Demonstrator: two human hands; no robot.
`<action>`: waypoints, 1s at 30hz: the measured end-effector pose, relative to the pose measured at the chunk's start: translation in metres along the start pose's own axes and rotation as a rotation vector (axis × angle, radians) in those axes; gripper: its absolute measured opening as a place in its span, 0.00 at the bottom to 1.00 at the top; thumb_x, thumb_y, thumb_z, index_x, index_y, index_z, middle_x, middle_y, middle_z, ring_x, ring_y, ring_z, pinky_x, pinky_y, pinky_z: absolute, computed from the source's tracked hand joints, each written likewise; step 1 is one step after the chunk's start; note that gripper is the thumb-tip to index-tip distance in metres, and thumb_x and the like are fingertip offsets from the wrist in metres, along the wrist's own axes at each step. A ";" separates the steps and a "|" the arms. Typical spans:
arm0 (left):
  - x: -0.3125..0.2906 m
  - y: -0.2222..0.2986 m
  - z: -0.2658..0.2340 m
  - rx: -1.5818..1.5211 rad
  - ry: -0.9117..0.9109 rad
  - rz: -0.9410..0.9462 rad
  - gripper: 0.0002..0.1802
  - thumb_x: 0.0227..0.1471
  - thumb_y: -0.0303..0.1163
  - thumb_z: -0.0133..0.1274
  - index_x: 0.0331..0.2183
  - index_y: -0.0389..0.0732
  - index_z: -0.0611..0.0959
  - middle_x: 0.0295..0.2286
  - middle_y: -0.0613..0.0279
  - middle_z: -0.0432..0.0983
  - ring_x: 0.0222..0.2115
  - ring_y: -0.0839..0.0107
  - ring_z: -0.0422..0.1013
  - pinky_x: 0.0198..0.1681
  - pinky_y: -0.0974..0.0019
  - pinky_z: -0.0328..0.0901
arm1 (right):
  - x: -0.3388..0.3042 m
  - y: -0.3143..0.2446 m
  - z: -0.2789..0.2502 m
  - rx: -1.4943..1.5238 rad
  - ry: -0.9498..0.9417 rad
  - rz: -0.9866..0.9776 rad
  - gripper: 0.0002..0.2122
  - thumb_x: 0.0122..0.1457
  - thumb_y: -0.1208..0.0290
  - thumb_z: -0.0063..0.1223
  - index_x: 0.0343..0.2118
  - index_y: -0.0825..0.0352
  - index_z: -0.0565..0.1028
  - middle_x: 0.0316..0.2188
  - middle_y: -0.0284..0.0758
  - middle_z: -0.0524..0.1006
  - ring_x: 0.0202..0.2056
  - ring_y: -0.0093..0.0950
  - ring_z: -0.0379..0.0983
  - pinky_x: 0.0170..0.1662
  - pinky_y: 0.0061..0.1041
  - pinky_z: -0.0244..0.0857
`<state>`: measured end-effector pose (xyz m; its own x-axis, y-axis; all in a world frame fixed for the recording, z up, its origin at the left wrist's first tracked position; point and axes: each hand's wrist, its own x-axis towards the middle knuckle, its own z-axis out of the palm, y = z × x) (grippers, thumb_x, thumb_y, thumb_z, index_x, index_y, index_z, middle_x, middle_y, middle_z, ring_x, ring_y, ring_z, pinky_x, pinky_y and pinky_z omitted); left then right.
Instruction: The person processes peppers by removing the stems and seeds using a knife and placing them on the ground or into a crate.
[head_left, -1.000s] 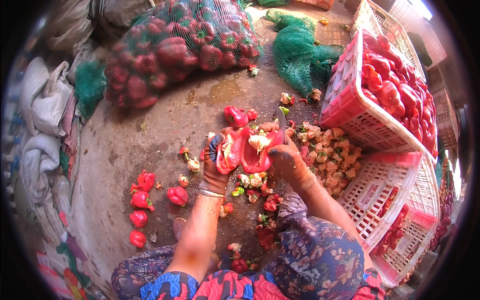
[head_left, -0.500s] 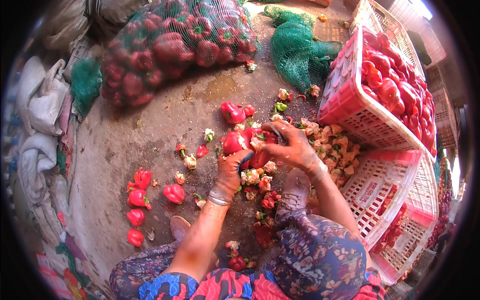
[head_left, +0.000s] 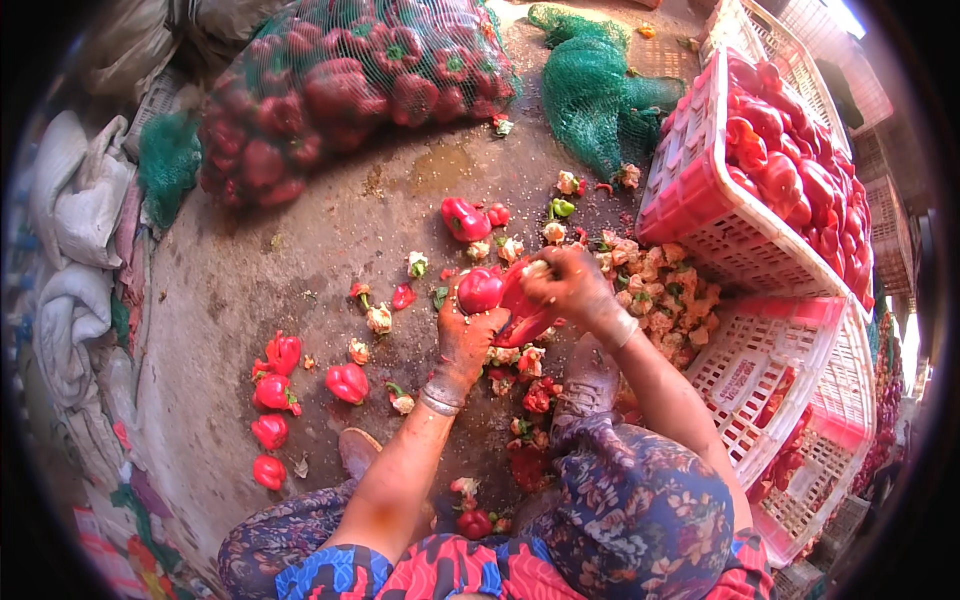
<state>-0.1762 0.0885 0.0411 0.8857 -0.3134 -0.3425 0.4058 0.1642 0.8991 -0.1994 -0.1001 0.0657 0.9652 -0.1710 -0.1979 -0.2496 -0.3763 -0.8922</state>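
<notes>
My left hand is wrapped round a red bell pepper that has been split open. Against its opened side my right hand is closed, the fingers curled in. A pale bit shows at those fingertips; whether it is pepper core or something else I cannot make out. Just beyond the hands lies a whole red pepper. Cut-out pepper cores are heaped to the right of my right hand, and more lie scattered below the held pepper.
A green net sack of red peppers lies at the far left, an empty-looking green net at the far middle. On the right, a crate full of red pepper pieces stands by another tilted crate. Several peppers lie left of my shoe.
The held pepper has turned, with its smooth side now by my left thumb. My right hand has closed more and shifted slightly down and left; the pale core no longer shows between the hands.
</notes>
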 end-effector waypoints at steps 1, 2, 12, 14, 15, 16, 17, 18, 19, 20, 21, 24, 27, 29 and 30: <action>0.003 -0.002 -0.002 0.062 0.015 0.021 0.26 0.40 0.19 0.59 0.46 0.39 0.76 0.38 0.65 0.77 0.38 0.74 0.74 0.44 0.68 0.70 | -0.001 0.006 0.006 -0.235 0.068 -0.162 0.11 0.47 0.65 0.58 0.28 0.69 0.76 0.23 0.42 0.78 0.26 0.30 0.77 0.33 0.32 0.69; 0.005 -0.002 -0.006 0.126 0.037 0.040 0.27 0.40 0.19 0.59 0.46 0.39 0.76 0.38 0.65 0.77 0.38 0.74 0.74 0.44 0.68 0.70 | -0.003 0.010 0.016 -0.467 0.129 -0.324 0.11 0.48 0.65 0.59 0.29 0.69 0.76 0.23 0.41 0.78 0.26 0.26 0.75 0.33 0.31 0.68; 0.008 -0.039 -0.016 0.204 0.207 0.069 0.29 0.38 0.19 0.60 0.46 0.38 0.76 0.37 0.65 0.78 0.37 0.73 0.74 0.44 0.66 0.70 | 0.015 0.047 0.010 -0.162 0.511 0.076 0.15 0.52 0.65 0.61 0.39 0.67 0.73 0.26 0.39 0.81 0.27 0.30 0.78 0.29 0.32 0.70; 0.013 -0.049 -0.037 0.128 0.278 0.054 0.28 0.38 0.18 0.60 0.46 0.38 0.76 0.38 0.65 0.78 0.37 0.72 0.74 0.44 0.66 0.70 | 0.015 0.061 -0.019 -0.208 0.594 0.163 0.16 0.51 0.64 0.60 0.40 0.68 0.74 0.28 0.39 0.80 0.28 0.29 0.77 0.33 0.31 0.70; 0.016 -0.040 -0.041 0.088 0.299 0.058 0.27 0.38 0.17 0.59 0.45 0.39 0.76 0.38 0.66 0.77 0.37 0.71 0.74 0.44 0.66 0.70 | 0.009 0.078 -0.030 -0.068 0.544 0.251 0.16 0.51 0.64 0.60 0.39 0.68 0.74 0.28 0.38 0.80 0.28 0.27 0.75 0.32 0.29 0.69; 0.018 -0.026 -0.034 -0.047 0.332 0.052 0.26 0.40 0.16 0.59 0.45 0.39 0.76 0.37 0.66 0.77 0.37 0.70 0.73 0.45 0.65 0.70 | 0.004 0.089 -0.036 0.071 0.490 0.332 0.16 0.51 0.65 0.60 0.39 0.69 0.74 0.27 0.37 0.79 0.28 0.24 0.74 0.32 0.27 0.68; 0.020 -0.015 -0.038 -0.041 0.346 0.080 0.26 0.40 0.17 0.58 0.46 0.39 0.76 0.37 0.66 0.77 0.36 0.71 0.73 0.44 0.66 0.70 | -0.002 0.076 -0.032 0.236 0.365 0.370 0.16 0.51 0.64 0.61 0.37 0.69 0.74 0.27 0.35 0.78 0.27 0.23 0.71 0.31 0.27 0.67; 0.023 -0.006 -0.034 -0.042 0.333 0.106 0.26 0.40 0.17 0.58 0.46 0.39 0.76 0.37 0.66 0.76 0.36 0.71 0.74 0.43 0.67 0.70 | -0.010 0.077 -0.027 0.276 0.325 0.391 0.16 0.50 0.63 0.63 0.35 0.69 0.75 0.28 0.33 0.77 0.27 0.24 0.71 0.32 0.27 0.67; 0.026 0.002 -0.030 -0.025 0.309 0.146 0.26 0.41 0.17 0.58 0.46 0.39 0.76 0.37 0.66 0.77 0.36 0.72 0.73 0.44 0.67 0.70 | -0.018 0.076 -0.022 0.355 0.233 0.396 0.16 0.50 0.61 0.65 0.35 0.68 0.75 0.28 0.33 0.77 0.27 0.24 0.72 0.32 0.27 0.68; 0.030 0.007 -0.025 -0.009 0.286 0.186 0.26 0.41 0.18 0.58 0.47 0.39 0.76 0.37 0.66 0.77 0.37 0.72 0.73 0.44 0.68 0.70 | -0.022 0.060 -0.014 0.432 0.139 0.401 0.17 0.49 0.60 0.66 0.35 0.67 0.75 0.29 0.33 0.77 0.28 0.24 0.73 0.32 0.28 0.69; 0.030 0.011 -0.015 0.004 0.244 0.216 0.26 0.42 0.18 0.58 0.47 0.38 0.75 0.37 0.66 0.77 0.37 0.73 0.73 0.45 0.68 0.70 | -0.022 0.060 -0.003 0.305 0.333 0.195 0.19 0.49 0.57 0.66 0.36 0.66 0.75 0.30 0.34 0.77 0.29 0.26 0.74 0.33 0.29 0.70; 0.019 0.028 0.000 0.346 0.145 0.430 0.26 0.43 0.18 0.58 0.47 0.38 0.75 0.37 0.66 0.77 0.38 0.75 0.73 0.45 0.68 0.70 | -0.018 -0.010 -0.008 -0.146 0.599 -0.282 0.23 0.46 0.50 0.69 0.38 0.62 0.75 0.32 0.37 0.76 0.32 0.33 0.76 0.34 0.33 0.71; 0.003 0.035 0.007 0.425 0.156 0.327 0.26 0.42 0.19 0.58 0.47 0.38 0.75 0.38 0.64 0.78 0.39 0.75 0.74 0.45 0.68 0.70 | -0.012 -0.063 -0.008 -0.718 0.229 -0.361 0.22 0.46 0.51 0.67 0.38 0.59 0.73 0.31 0.37 0.74 0.34 0.36 0.76 0.33 0.36 0.71; -0.002 0.037 0.015 0.493 0.152 0.308 0.27 0.39 0.20 0.60 0.46 0.38 0.76 0.37 0.63 0.78 0.38 0.75 0.74 0.45 0.67 0.70 | -0.010 -0.055 0.005 -0.940 0.162 -0.276 0.16 0.49 0.56 0.62 0.37 0.58 0.74 0.32 0.36 0.76 0.35 0.35 0.77 0.34 0.36 0.71; -0.001 0.032 0.014 0.509 0.147 0.328 0.26 0.39 0.21 0.60 0.45 0.39 0.76 0.36 0.62 0.79 0.37 0.74 0.75 0.44 0.66 0.70 | -0.009 -0.053 0.008 -0.995 0.103 -0.169 0.13 0.51 0.58 0.61 0.36 0.58 0.74 0.31 0.36 0.77 0.35 0.36 0.77 0.34 0.37 0.71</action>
<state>-0.1672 0.0815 0.0741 0.9824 -0.1846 -0.0278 -0.0192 -0.2479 0.9686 -0.1942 -0.0707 0.1118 0.9942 -0.1051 -0.0224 -0.1073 -0.9824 -0.1531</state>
